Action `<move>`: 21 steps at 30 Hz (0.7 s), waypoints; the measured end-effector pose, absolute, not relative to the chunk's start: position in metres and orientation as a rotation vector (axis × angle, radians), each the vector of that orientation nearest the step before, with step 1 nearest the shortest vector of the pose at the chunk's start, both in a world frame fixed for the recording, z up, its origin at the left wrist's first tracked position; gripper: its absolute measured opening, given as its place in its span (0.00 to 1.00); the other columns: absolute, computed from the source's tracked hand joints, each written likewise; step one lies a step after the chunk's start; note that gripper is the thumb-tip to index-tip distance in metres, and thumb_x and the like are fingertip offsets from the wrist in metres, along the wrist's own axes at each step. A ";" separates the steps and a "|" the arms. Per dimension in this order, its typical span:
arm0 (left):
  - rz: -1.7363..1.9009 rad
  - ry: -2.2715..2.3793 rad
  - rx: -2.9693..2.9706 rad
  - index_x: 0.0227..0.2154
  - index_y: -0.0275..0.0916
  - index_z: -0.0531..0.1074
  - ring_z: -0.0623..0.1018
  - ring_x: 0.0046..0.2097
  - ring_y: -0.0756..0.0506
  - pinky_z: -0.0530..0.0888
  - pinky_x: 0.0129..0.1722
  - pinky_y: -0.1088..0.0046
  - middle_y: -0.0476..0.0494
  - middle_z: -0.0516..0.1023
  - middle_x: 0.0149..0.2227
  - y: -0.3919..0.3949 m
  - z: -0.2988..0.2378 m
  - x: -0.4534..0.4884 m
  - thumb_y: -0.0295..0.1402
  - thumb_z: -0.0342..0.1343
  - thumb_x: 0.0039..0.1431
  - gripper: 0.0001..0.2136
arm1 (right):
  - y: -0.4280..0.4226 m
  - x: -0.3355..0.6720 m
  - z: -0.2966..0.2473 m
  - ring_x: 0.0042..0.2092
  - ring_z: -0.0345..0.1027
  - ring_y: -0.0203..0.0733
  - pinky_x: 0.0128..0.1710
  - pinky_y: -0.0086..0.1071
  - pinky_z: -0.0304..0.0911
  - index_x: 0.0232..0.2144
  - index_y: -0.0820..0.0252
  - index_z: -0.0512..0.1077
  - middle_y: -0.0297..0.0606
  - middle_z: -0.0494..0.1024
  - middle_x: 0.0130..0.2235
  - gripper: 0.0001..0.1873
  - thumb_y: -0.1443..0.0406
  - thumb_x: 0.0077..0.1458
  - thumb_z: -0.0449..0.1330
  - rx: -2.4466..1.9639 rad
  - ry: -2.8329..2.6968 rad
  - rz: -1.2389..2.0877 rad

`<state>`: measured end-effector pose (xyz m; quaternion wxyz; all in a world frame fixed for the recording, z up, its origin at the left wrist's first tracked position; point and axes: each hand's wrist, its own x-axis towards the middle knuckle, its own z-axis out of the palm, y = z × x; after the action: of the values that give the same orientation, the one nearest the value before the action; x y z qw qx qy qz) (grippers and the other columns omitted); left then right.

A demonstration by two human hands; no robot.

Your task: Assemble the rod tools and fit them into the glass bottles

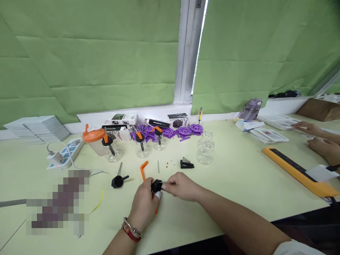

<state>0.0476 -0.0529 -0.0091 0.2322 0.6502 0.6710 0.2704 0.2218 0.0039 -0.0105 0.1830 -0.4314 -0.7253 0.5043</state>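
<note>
My left hand [145, 200] is closed around a small round black plastic part [156, 186], with a bit of orange showing below the fingers. My right hand [183, 186] pinches a thin metal rod [164, 182] at the side of that black part. Just beyond lie an orange bent lever [143, 170], a metal pin [158, 166] and a few tiny pieces. To their right, a spring [186, 160] rests by black plastic pieces [187, 164]. A black lid with a spout and tube [117, 181] lies left of my hands.
Several glass jars with black and orange tops [142, 150] stand behind, near purple plastic parts [183, 132] and boxes [177, 121]. Bare glass jars [205, 156] are to the right. A power strip [71, 150] lies left, an orange one [297, 171] right, near another person's hands [322, 147].
</note>
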 end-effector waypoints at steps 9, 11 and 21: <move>0.930 1.581 1.731 0.49 0.40 0.57 0.76 0.45 0.45 0.71 0.46 0.67 0.41 0.75 0.44 -0.053 -0.012 0.044 0.30 0.51 0.53 0.19 | 0.008 0.213 -0.015 0.23 0.51 0.30 0.22 0.24 0.47 0.25 0.61 0.67 0.27 0.62 0.21 0.10 0.61 0.46 0.62 -1.130 -1.832 1.441; 0.894 1.496 1.790 0.49 0.41 0.58 0.76 0.46 0.45 0.70 0.47 0.67 0.41 0.75 0.46 -0.053 -0.009 0.042 0.29 0.51 0.54 0.18 | 0.006 0.211 -0.011 0.23 0.52 0.30 0.22 0.25 0.48 0.25 0.61 0.65 0.27 0.62 0.21 0.13 0.57 0.49 0.60 -1.121 -1.723 1.506; 0.770 1.299 1.954 0.57 0.45 0.45 0.74 0.48 0.47 0.68 0.50 0.67 0.42 0.73 0.50 -0.062 -0.006 0.039 0.20 0.46 0.49 0.32 | 0.022 0.207 0.006 0.16 0.43 0.25 0.16 0.24 0.37 0.21 0.60 0.61 0.23 0.59 0.15 0.13 0.62 0.47 0.61 -1.275 -1.450 1.943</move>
<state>0.0389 -0.0623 -0.0061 0.3298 0.7471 0.4965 0.2942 0.2072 0.0219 0.0061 0.1997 -0.4560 -0.5187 0.6951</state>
